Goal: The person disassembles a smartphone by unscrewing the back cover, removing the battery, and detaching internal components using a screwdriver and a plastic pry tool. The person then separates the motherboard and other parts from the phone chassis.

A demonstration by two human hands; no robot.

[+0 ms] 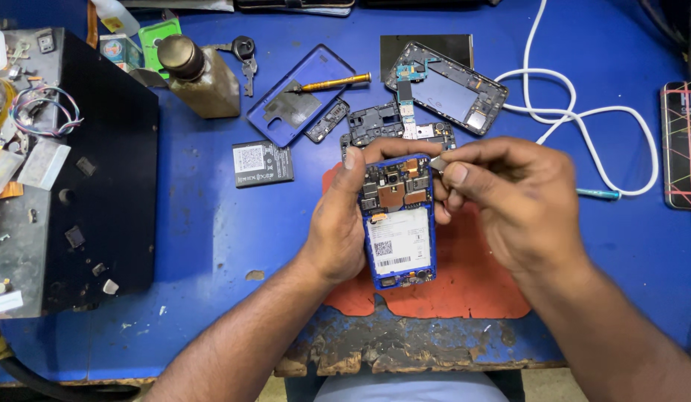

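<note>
I see an open blue phone with its back off (398, 223), held up over a worn orange mat (464, 286) near the front edge of the blue bench (204, 223). Inside the phone I can see a white battery with a sticker and small copper and black parts above it. My left hand (338, 227) is wrapped around the phone's left side, with fingertips curled over its top edge. My right hand (509, 197) is pinching a small silver piece (439, 161) between thumb and finger, right at the phone's top right corner. Just behind the phone lie black phone frame pieces (375, 123) and another open phone body with a blue middle (446, 88). Left of those sits a blue back cover (301, 95) with a yellow screwdriver (334, 83) resting on it. A loose dark battery (263, 163) lies near. A white cable (576, 112) loops on the right.
</note>
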